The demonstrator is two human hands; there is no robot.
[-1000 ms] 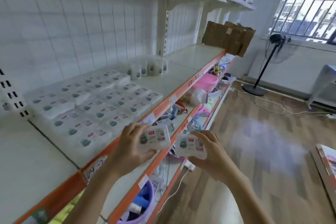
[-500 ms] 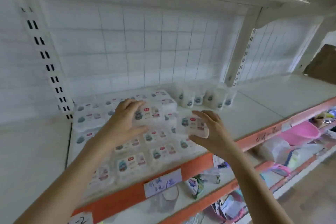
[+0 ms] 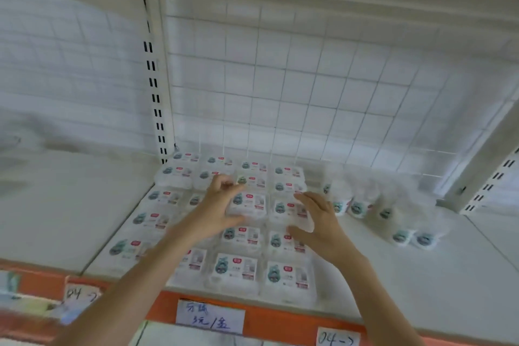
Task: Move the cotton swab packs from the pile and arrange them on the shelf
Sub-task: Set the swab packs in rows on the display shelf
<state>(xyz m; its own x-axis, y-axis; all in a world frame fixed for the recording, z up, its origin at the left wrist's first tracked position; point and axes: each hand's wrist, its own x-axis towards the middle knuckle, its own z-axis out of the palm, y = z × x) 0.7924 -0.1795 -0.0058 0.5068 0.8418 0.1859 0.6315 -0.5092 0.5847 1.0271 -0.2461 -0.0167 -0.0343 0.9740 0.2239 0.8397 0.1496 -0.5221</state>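
Since half a second ago both hands have carried their packs further in over the white metal shelf (image 3: pixel 393 275), onto the rows of flat clear-plastic cotton swab packs (image 3: pixel 237 267) lying behind its orange front rail (image 3: pixel 280 317); the left hand (image 3: pixel 216 211) curls thumb and fingers round one pack (image 3: pixel 247 203) atop the rows; the right hand (image 3: pixel 320 222) spreads over another pack (image 3: pixel 289 209), fingers fairly straight, though whether it grips is unclear; small round white tubs (image 3: pixel 359 208) stand just right of the rows.
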